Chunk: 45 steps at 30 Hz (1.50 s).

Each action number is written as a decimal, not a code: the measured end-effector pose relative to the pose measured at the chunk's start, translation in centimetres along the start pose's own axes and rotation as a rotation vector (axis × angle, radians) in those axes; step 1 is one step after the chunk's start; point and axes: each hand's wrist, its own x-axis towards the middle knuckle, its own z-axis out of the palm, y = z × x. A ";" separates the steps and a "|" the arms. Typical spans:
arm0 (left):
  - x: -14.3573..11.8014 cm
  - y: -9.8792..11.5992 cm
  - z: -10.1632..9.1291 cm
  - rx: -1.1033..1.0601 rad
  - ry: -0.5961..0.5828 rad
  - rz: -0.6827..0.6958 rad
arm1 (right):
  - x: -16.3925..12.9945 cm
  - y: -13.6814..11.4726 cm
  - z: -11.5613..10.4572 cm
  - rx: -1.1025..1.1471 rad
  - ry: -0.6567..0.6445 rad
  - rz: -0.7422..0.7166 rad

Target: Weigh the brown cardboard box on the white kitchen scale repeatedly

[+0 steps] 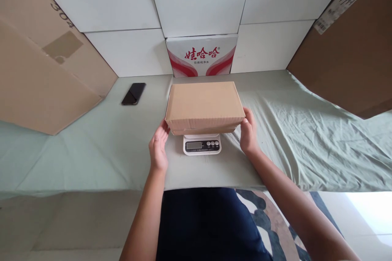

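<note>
At the middle of the green cloth [107, 147], head view: a closed cardboard box [205, 102] is held over a white kitchen scale [202, 152], whose near part, with display [194, 145] and buttons [212, 144], projects from beneath it. The left hand [158, 147] lies along the left side of the cardboard box, fingers drawn together against its near corner; the right hand [248, 132] grasps the right near corner, thumb in front and fingers around the side. Whether the cardboard box bears fully on the hidden plate or is partly carried by the hands cannot be told, and no figures can be read on the display.

The step in hand is judged to be the placing or steadying of the cardboard box on the kitchen scale. A sound next move calls for keeping the cardboard box level and centred and easing both hands off evenly, since its overhang to left and right could let it tip.

Far left of the kitchen scale lies a dark phone [134, 94]; directly beyond the cardboard box stands a red-and-white printed carton [202, 55]. Large brown cartons [36, 69] flank the scene left and right.
</note>
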 end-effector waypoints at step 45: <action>13.5 -6.0 5.0 -0.052 0.052 -0.118 | 9.7 7.0 4.0 0.117 -0.046 0.158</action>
